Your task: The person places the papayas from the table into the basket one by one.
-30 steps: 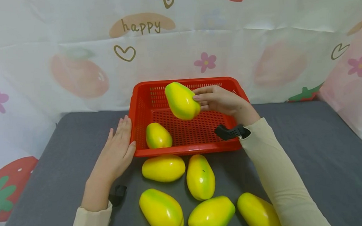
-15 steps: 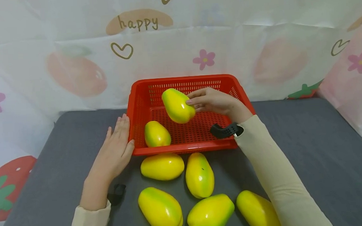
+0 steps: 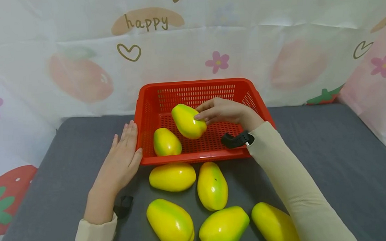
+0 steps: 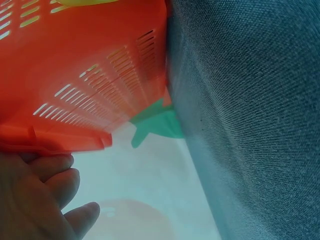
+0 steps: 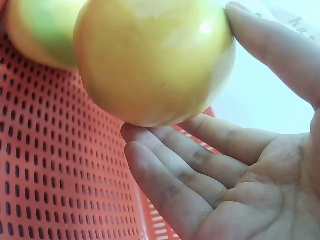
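My right hand (image 3: 224,113) grips a yellow-green papaya (image 3: 188,122) inside the red plastic basket (image 3: 202,156). In the right wrist view, thumb and fingers hold that papaya (image 5: 155,60) from both sides, close over the slotted basket floor (image 5: 60,160). A second papaya (image 3: 166,142) lies in the basket's front left corner, just left of the held one. With fingers straight, my left hand (image 3: 120,160) rests along the basket's left side. The left wrist view shows its fingers (image 4: 62,185) at the basket rim (image 4: 55,147).
Several more papayas lie on the grey cloth in front of the basket, among them a sideways one (image 3: 172,177) near its front wall and one (image 3: 275,226) beside my right sleeve. Behind the basket hangs a printed curtain (image 3: 176,59).
My right hand has lowered the papaya into the basket, moving slightly left and toward the one lying there. The left hand stays at the basket's side. The head view has shifted slightly.
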Motion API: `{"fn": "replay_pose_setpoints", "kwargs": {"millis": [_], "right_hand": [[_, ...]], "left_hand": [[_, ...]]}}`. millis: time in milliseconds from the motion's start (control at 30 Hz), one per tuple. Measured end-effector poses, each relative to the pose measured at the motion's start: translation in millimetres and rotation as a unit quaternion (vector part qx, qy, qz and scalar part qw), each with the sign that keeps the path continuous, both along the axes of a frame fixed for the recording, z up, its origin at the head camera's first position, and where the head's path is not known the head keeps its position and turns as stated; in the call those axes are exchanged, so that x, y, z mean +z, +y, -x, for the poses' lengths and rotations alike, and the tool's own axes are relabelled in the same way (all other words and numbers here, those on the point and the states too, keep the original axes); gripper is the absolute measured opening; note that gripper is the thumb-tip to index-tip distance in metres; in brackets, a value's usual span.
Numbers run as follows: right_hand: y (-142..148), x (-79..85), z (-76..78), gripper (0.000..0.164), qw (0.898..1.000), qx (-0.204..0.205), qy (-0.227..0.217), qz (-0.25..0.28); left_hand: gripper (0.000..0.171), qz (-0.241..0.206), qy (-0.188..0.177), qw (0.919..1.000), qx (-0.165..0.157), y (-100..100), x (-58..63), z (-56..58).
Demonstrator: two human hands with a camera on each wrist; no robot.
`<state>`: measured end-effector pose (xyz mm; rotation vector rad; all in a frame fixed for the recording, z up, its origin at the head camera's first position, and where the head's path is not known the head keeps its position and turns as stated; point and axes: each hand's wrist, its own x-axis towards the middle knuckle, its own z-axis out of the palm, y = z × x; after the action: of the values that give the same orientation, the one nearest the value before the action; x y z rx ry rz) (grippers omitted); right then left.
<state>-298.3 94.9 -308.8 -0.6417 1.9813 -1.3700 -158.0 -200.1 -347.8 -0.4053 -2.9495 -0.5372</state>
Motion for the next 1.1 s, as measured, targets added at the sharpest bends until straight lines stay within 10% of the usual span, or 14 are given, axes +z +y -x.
{"fn": "replay_pose_setpoints", "kwargs": {"millis": [1100], "right_hand": [[-4.0,-3.1,0.7,0.054,0.992,0.055,-0.011,-0.110]], "left_hand": [[0.065,0.001,0.003,1.0000,0.000,-0.4,-0.4,0.1]]}}
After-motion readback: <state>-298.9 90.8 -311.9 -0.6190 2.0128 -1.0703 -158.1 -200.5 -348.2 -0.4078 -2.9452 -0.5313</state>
